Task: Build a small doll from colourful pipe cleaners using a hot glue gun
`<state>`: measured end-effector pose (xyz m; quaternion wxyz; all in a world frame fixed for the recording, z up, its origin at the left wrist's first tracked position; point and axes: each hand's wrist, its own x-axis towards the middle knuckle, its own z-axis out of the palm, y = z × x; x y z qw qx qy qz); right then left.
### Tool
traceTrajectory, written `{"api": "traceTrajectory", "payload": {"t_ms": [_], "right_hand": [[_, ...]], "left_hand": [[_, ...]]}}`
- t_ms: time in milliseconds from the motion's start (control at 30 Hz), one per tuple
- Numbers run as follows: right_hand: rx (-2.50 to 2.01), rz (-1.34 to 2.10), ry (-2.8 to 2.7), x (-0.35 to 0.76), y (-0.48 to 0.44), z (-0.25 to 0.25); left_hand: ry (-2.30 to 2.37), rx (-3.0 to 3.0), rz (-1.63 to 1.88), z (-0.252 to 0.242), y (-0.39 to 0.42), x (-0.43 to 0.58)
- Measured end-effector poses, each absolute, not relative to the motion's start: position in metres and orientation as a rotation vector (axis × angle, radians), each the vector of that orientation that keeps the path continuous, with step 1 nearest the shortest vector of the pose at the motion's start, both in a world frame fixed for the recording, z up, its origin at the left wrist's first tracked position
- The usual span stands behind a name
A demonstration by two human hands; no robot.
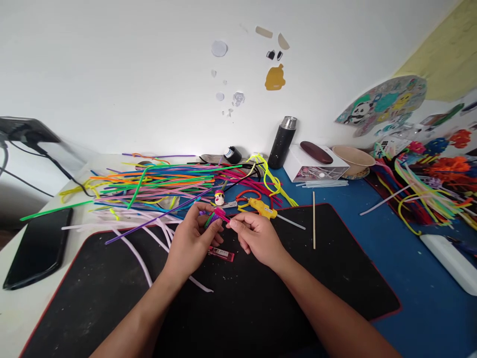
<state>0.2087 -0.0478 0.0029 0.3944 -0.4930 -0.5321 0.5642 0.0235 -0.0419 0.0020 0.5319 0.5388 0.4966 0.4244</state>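
Colourful pipe cleaners in magenta, green and purple are bunched between my two hands above the black mat. My left hand is closed round the bunch, thumb in front. With thumb and forefinger, my right hand pinches the magenta end; its tip is partly hidden. Just beyond my fingers stands a small white figure with a pink and yellow top. A yellow hot glue gun with a clear glue stick lies past my right hand. Below my left fingers is a small red packet.
Many loose pipe cleaners spread along the wall. A phone lies at left. A wooden stick, black thermos, white box and bowl are at right, with more pipe cleaners beyond.
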Motion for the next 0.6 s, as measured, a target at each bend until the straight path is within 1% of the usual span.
{"api": "traceTrajectory", "payload": {"t_ms": [233,600], "right_hand": [[-1.267,1.422,-1.341,0.2040,-0.0487,0.0018],[-1.269,1.428,-1.322,0.2030,-0.0462,0.0031]], "left_hand": [[1.186,1.203,1.047,0.0018,-0.0421,0.0241],[0.955,0.946,1.000,0.0054,-0.0370,0.0220]]}}
